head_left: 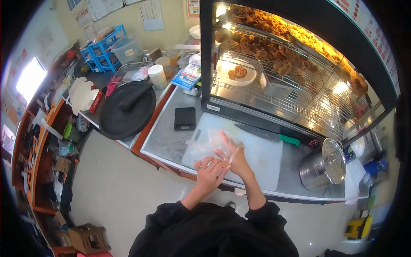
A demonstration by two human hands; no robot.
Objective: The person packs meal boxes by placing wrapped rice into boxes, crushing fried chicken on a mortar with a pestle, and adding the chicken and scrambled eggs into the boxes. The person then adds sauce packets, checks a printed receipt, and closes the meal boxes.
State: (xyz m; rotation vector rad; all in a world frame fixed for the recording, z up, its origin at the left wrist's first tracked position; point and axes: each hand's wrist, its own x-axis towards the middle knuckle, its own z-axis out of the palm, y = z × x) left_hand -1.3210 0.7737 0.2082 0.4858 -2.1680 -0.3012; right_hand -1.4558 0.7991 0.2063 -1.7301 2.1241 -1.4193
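Note:
Thin clear plastic (205, 144), a bag or disposable glove, spreads over the white cutting board (263, 165). My right hand (233, 152) is partly inside or behind this plastic, its fingers stretched out and apart. Close to the right wrist, my left hand (209, 171) pinches the plastic's edge between thumb and fingers. Behind the hands, a knife (261, 132) with a green handle lies along the back of the board. A small black box-like device (185, 118) sits on the counter left of the board.
A glass display warmer (274, 85) with fried chicken stands behind the board. To the right is a lidded steel pot (314, 169). On the left counter are a round black board (128, 113), a white tub (157, 77) and a blue rack (102, 53).

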